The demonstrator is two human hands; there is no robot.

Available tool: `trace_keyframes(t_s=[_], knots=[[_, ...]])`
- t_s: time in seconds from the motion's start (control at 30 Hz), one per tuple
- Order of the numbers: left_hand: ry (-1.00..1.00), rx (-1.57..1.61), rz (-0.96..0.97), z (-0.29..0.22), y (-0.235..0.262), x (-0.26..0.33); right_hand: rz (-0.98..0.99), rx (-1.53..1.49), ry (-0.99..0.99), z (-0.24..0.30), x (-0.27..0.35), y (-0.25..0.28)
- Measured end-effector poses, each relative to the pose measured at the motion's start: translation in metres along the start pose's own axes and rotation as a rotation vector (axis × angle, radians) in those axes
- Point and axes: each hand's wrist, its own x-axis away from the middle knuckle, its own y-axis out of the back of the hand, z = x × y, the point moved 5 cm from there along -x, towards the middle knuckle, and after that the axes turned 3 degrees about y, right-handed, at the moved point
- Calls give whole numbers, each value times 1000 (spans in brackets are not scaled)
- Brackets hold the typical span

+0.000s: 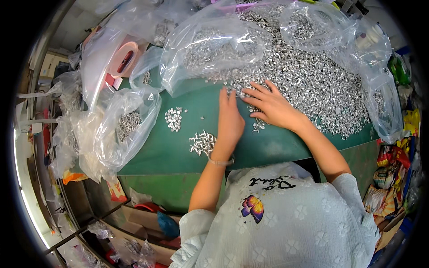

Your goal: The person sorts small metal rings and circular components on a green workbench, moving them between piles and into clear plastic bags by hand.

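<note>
A wide heap of small shiny curved metal pieces [321, 89] covers the right and far part of a green tabletop [268, 147]. Over its near left edge, my right hand [275, 109] lies with fingers spread, touching the pieces. My left hand [231, 118] is beside it, fingers pointing away toward the heap's edge and slightly blurred. Whether they pinch a piece is hidden. Just left of my left wrist sits a small pile of curved metal pieces [202, 143]. Further left and farther away is a group of small blocky metal pieces [173, 119].
Clear plastic bags lie around the heap, one large bag [214, 49] at the far side. Another bag [127, 125] at left holds more metal pieces. A pink container [125, 60] with a red object stands behind it. Colourful packages [389, 165] are at right.
</note>
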Motion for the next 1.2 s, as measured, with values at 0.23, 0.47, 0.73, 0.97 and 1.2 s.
trace_keyframes(t_s=[0.23, 0.47, 0.73, 0.97, 1.2], knots=[[-65, 279, 198, -42, 2, 66, 91, 285, -101, -7, 38, 32], [-158, 121, 236, -41, -17, 67, 18, 20, -151, 16, 57, 20], [-228, 364, 237, -75, -33, 67, -251, 170, -299, -13, 74, 41], [-22, -32, -71, -38, 5, 46, -154, -138, -212, 27, 62, 34], [-93, -31, 93, -31, -9, 35, -88, 154, -179, 8, 81, 21]])
